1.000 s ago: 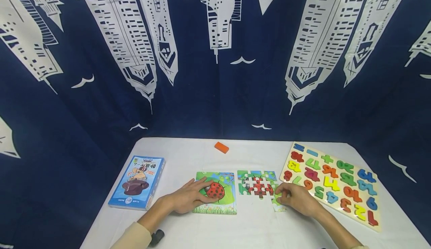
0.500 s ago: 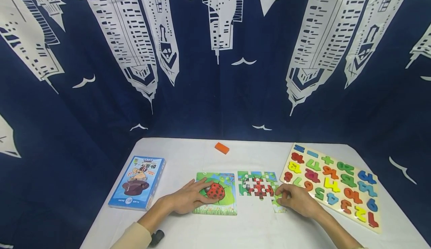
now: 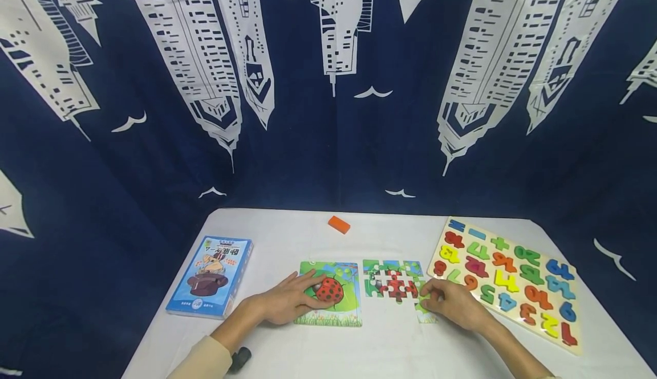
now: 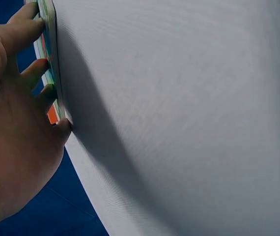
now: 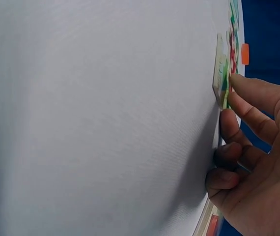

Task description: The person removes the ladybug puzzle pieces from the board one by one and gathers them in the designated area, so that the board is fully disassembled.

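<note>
My left hand [image 3: 284,300] lies with spread fingers on a ladybug picture board [image 3: 341,317], its fingertips over the left side of the picture. To the right of that board is a partly joined ladybug jigsaw [image 3: 395,288], with gaps along its lower edge. At the jigsaw's lower right corner, my right hand [image 3: 454,302] pinches a green puzzle piece [image 3: 425,314] between thumb and index finger. The right wrist view shows the other fingers [image 5: 223,179] curled on the white tabletop beside the piece [image 5: 220,73]. My hand partly covers it.
A wooden number board [image 3: 513,282] with colourful numerals stands close by the right hand. On the left is a blue game box [image 3: 210,276]. An orange block [image 3: 339,224] lies at the back, and a small black object [image 3: 240,360] is beside the left sleeve.
</note>
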### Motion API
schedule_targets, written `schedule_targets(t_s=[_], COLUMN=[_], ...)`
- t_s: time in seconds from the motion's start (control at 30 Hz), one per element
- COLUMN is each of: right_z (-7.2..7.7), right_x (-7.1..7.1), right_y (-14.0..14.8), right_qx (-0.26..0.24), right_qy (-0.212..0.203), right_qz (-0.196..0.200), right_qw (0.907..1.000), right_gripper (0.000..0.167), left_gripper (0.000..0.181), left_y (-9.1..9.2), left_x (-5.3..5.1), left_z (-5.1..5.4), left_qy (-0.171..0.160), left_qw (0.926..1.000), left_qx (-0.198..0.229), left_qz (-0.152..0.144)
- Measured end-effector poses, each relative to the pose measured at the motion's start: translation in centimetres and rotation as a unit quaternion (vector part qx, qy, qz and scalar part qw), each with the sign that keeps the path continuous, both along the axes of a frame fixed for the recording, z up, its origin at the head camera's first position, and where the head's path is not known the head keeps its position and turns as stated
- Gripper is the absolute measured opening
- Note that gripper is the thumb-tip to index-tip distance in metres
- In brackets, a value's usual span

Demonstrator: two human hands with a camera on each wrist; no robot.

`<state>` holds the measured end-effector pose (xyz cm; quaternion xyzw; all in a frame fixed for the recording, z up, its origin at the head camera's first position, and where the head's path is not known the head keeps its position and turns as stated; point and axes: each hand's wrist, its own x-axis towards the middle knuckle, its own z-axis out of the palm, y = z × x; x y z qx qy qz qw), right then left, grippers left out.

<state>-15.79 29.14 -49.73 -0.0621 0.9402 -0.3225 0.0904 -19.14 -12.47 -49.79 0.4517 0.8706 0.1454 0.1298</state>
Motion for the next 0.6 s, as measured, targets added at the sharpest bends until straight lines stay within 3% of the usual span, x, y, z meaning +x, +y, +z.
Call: schedule_targets(t_s=[0.23, 0.4, 0.6], right_z=[1.0, 1.3, 0.8], right_x=[-0.8, -1.5, -2.1], right_y=[-0.8, -3.3, -7.5], right_qx=[-0.013, -0.046, -0.083], right_qy=[0.016, 0.027, 0.030], right_qz=[-0.013, 0.033, 0.086], right_qw=[0.9997, 0.9980, 0.9924], right_gripper=[0.016, 0.015, 0.013], left_gripper=[0.048, 0.048, 0.048], left_y=[0.1, -0.1, -0.1], left_x=[-0.1, -0.1, -0.1], left_z=[0.1, 0.2, 0.2], left_qy=[-0.016, -0.019, -0.017], left_qw=[0.9998, 0.9997, 0.9997], left_qx=[0.009, 0.013, 0.015], left_qz=[0.008, 0.005, 0.005])
